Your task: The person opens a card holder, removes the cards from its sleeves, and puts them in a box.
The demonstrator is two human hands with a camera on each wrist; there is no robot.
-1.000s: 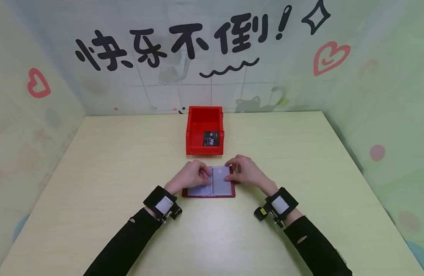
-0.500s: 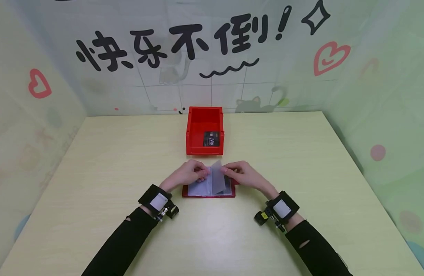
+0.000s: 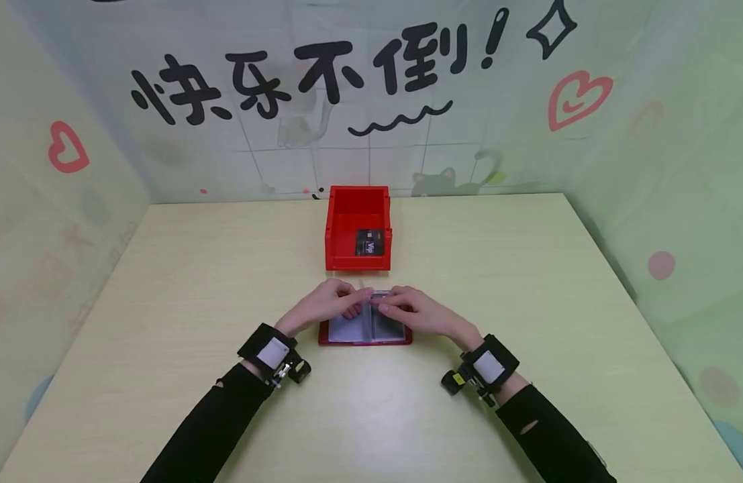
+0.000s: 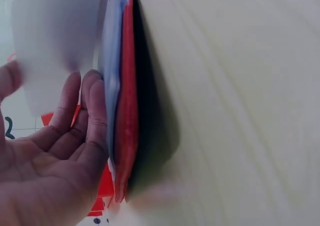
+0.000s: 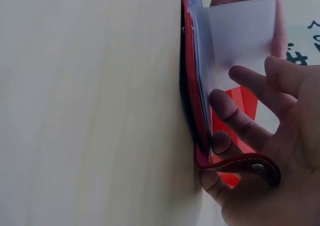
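A red card holder (image 3: pixel 345 331) lies opened out on the table with translucent pages. One clear page (image 4: pixel 57 40) stands raised from its spine, leaning left. My left hand (image 3: pixel 327 303) is at the holder's left half; its thumb meets the raised page's outer edge, and several fingertips touch or nearly touch the page. From the other side my right hand (image 3: pixel 424 311) reaches over the right half, its index fingertip against or close to the page. The right wrist view shows a short red strap with a snap (image 5: pixel 257 167) beside that palm. Neither hand visibly pinches the page.
Beyond the holder stands a red bin (image 3: pixel 358 263) with a black VIP card (image 3: pixel 370 243) in it. The pale wooden table (image 3: pixel 371 409) meets a printed cloth backdrop (image 3: pixel 498 121) at the back and sides.
My right hand has lifted the top right page and swung it leftward over the spine, uncovering a darker pocket. My left hand has drawn back slightly, then extended a finger toward the page.
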